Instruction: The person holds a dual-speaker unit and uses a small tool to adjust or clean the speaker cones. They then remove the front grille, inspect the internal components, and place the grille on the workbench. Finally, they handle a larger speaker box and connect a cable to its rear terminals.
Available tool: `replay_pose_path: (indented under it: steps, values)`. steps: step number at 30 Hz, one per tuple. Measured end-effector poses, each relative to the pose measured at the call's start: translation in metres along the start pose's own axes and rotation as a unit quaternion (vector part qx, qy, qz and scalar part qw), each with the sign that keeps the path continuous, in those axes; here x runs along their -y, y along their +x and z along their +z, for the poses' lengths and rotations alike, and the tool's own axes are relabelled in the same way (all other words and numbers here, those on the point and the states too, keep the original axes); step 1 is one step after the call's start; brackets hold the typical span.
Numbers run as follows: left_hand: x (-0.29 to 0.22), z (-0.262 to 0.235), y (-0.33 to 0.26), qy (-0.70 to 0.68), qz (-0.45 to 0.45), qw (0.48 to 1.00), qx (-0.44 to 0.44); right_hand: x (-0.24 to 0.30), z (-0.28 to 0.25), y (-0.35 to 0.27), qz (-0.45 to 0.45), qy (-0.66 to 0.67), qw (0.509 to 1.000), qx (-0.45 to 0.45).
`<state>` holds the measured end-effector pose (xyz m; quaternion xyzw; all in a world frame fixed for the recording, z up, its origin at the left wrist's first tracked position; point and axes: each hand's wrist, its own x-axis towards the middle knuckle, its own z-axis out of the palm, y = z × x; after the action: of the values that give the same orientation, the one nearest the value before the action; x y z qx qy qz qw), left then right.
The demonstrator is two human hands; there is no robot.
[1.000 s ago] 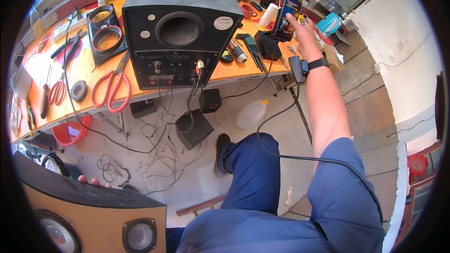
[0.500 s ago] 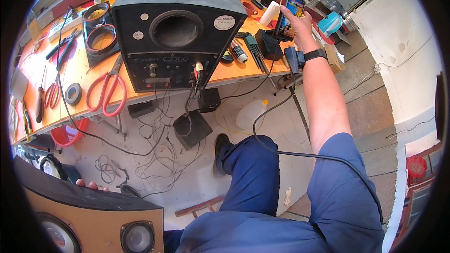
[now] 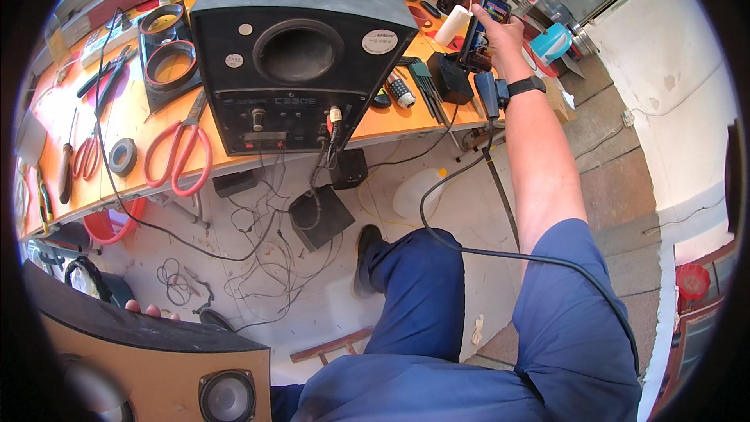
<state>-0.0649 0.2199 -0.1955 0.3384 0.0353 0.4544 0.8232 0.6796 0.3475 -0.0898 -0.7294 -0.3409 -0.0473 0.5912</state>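
My right hand (image 3: 504,39) is stretched out over the right end of the orange workbench (image 3: 141,121), holding a dark phone (image 3: 480,31) upright. A black watch (image 3: 525,86) sits on that wrist. Of my left hand (image 3: 152,311), only the fingertips show, curled over the far edge of a wooden speaker cabinet (image 3: 156,367) at the lower left. A large black subwoofer box (image 3: 301,55) with a round port stands mid-bench, left of my right hand. A black cable (image 3: 469,246) runs across my blue trouser leg.
Red-handled scissors (image 3: 181,152), a tape roll (image 3: 121,158), two speaker rings (image 3: 168,47), hex keys (image 3: 426,82) and a black adapter (image 3: 451,78) lie on the bench. Below it are loose wires (image 3: 258,258), a black box (image 3: 320,219), a white jug (image 3: 414,191) and a red basin (image 3: 117,227).
My right hand with the phone has shifted slightly up and away. The view has moved closer to the black subwoofer box. My left fingertips stay on the wooden cabinet.
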Motion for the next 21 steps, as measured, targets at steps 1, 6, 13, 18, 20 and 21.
replay_pose_path:
  steps: [1, 6, 13, 18, 20, 21]
  values:
    - [-0.003, 0.000, 0.000, 0.001, 0.004, 1.000, 0.001, 0.004, 0.002, 0.002, -0.047, -0.052, 0.996, -0.058]
    - [-0.016, 0.001, 0.004, 0.011, 0.014, 1.000, 0.002, 0.057, 0.022, 0.018, -0.292, -0.031, 0.952, -0.087]
    - [-0.012, -0.005, 0.025, 0.019, -0.001, 1.000, -0.016, 0.139, 0.103, -0.008, -0.046, 0.218, 0.876, 0.429]
    - [-0.016, -0.015, 0.046, 0.025, -0.010, 0.999, -0.031, 0.146, 0.159, -0.012, -0.018, 0.205, 0.841, 0.500]
    - [-0.017, -0.019, 0.054, 0.026, -0.012, 0.999, -0.036, 0.146, 0.178, -0.005, 0.007, 0.215, 0.828, 0.518]
    - [-0.018, -0.022, 0.059, 0.027, -0.013, 0.999, -0.038, 0.146, 0.185, -0.002, 0.020, 0.219, 0.820, 0.528]
